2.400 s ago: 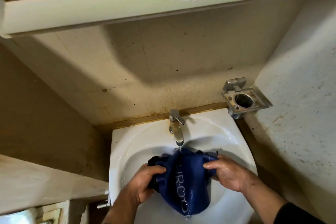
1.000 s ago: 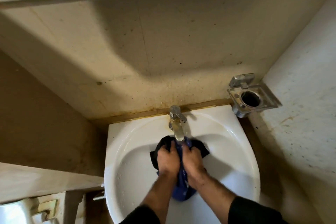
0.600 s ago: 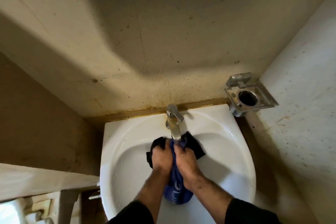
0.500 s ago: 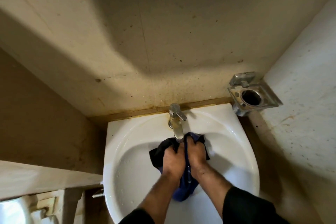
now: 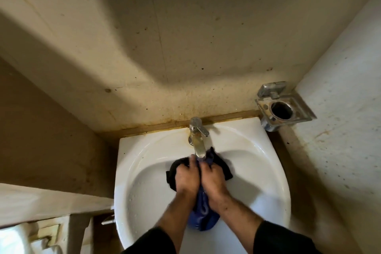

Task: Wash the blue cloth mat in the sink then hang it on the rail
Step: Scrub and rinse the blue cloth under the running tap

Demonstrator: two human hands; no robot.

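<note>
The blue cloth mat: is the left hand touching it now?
Touching. In the head view the left hand grips the bunched blue cloth mat beside the right hand, over the white sink.

Stained beige wall (image 5: 185,51) meets a speckled white side wall (image 5: 340,130) (metal holder (image 5: 283,107) mounted at their corner).

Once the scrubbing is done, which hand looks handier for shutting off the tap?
Probably the right hand. Both hands grip the blue cloth mat under the spout, but the tap lever points toward the right side; the left hand can keep holding.
</note>
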